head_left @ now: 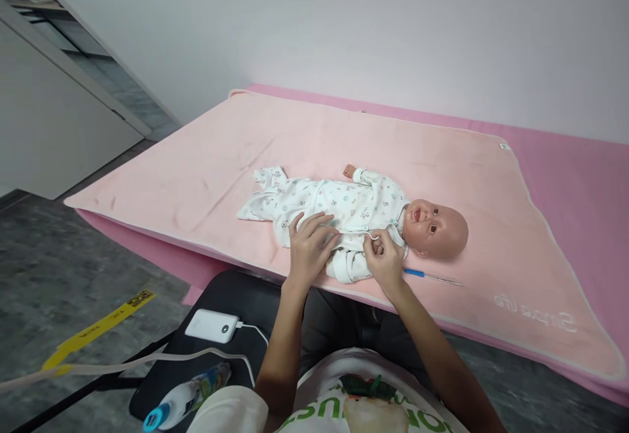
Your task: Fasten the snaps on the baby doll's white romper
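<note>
Baby doll (344, 198) on blanket (196, 171), near side under both hands (310, 244) (383, 257).

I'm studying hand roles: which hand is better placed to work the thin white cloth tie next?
Probably the right hand: it seems to pinch the thin white cloth tie, near the neck of the bald plastic doll. The left hand sits farther down the torso.

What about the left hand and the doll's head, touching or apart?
Apart: the head camera shows patterned outfit between left hand and doll's head.

A head-worn camera looks forward, down at the doll (351, 200).
</note>
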### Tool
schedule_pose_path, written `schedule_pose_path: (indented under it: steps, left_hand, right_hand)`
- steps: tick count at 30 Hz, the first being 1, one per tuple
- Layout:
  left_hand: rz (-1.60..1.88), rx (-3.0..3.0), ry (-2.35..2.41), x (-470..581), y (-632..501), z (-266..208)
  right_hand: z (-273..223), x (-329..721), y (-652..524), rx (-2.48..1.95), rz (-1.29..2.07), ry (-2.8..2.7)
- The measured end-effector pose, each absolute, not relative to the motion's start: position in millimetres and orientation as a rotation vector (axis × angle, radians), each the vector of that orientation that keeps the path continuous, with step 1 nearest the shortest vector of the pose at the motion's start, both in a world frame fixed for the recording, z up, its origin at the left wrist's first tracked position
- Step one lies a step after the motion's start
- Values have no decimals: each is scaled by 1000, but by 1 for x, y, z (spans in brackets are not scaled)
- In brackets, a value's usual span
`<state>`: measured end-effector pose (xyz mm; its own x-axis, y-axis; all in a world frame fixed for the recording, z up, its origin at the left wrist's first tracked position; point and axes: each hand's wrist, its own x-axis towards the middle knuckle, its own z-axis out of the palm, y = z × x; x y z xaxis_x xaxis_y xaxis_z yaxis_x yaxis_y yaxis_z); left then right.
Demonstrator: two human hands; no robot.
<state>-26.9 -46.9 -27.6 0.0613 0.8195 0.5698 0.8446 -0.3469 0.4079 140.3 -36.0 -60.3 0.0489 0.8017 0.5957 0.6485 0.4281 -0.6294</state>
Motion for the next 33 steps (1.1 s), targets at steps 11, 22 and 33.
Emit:
schedule_pose_path:
  steps: [11, 22, 33]
  left_hand:
    - [-1216, -2176, -1827, -17, -50, -30]
    - [-1060, -2214, -1722, -13, -48, -26]
    - [-976, -2026, -1819, -1, -45, -21]
  right_hand:
    - [-62, 140, -35, -1254, 168, -1665]
    - [-70, 141, -32, -1247, 126, -1667]
    - [-75, 141, -30, -1199, 97, -1638]
